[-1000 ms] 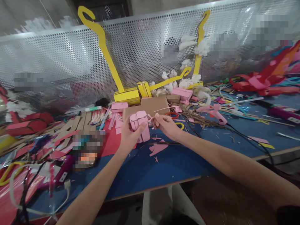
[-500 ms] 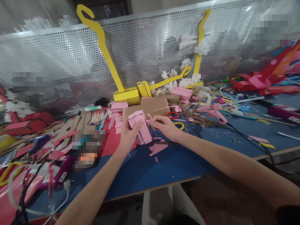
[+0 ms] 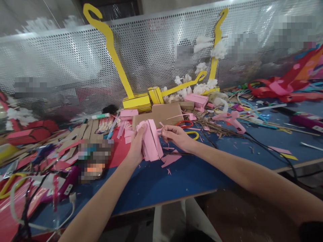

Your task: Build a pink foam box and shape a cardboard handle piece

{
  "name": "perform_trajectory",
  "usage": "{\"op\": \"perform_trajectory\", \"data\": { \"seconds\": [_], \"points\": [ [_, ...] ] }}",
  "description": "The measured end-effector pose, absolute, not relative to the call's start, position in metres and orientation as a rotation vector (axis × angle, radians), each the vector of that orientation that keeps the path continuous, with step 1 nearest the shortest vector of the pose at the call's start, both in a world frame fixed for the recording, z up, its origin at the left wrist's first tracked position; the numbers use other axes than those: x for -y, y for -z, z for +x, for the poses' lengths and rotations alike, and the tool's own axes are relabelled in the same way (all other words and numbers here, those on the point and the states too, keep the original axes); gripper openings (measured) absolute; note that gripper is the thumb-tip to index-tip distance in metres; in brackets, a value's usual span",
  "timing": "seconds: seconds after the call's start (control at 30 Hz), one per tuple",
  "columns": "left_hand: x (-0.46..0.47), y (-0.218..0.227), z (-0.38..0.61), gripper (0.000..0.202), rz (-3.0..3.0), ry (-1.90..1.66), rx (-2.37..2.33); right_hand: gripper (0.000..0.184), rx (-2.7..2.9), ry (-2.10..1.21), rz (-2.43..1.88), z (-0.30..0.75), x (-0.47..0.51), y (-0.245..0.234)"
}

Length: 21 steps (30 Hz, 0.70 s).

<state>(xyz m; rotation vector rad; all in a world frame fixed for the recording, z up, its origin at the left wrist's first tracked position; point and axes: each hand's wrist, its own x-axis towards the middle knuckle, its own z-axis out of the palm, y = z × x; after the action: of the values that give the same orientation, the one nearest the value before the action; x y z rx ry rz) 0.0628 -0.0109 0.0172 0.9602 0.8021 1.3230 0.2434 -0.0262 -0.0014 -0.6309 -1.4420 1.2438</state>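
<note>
Pink card covers the small box (image 3: 152, 144) between the two hands, tilted so that its lower end points down toward the person, with a dark seam running along its length. The left hand (image 3: 136, 144) grips it from the left, thumb laid over the upper end; whether the box's bottom edge touches the tabletop (image 3: 186, 183) I cannot tell. Just off the box's right edge, the right hand (image 3: 175, 136) has thumb and forefinger drawn narrowly together; anything between the tips is too small to make out. Most room lies nearer the person than the hands, where blue surface runs down to the table's front edge (image 3: 164, 204), with pink scraps (image 3: 171, 158) just below the right hand. Other sides are tighter: brown cardboard (image 3: 166, 113) stands close beyond both hands, a red sheet (image 3: 119, 151) lies just left of the left hand, and red (image 3: 185, 123) and yellow (image 3: 193, 135) scissor handles sit beside the right hand. Farther right of that hand rests a pink glue gun (image 3: 233, 122), its black cord (image 3: 267, 147) trailing to the table edge.
</note>
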Motion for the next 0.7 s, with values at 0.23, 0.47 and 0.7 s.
{"op": "perform_trajectory", "data": {
  "seconds": [0.23,0.47,0.7],
  "points": [
    [0.0117,-0.0173,0.0628,0.048,0.945,-1.307,-0.796,0.030,1.443,-1.267,-0.577,0.2440,0.0248,0.0036],
    [0.0100,-0.0137,0.0602,0.050,0.940,-1.285,-0.740,0.030,1.502,-1.280,-0.586,0.2445,0.0271,0.0048],
    [0.0107,-0.0150,0.0596,0.049,0.946,-1.294,-0.732,0.030,1.544,-1.263,-0.591,0.2452,0.0303,0.0004]
  ]
}}
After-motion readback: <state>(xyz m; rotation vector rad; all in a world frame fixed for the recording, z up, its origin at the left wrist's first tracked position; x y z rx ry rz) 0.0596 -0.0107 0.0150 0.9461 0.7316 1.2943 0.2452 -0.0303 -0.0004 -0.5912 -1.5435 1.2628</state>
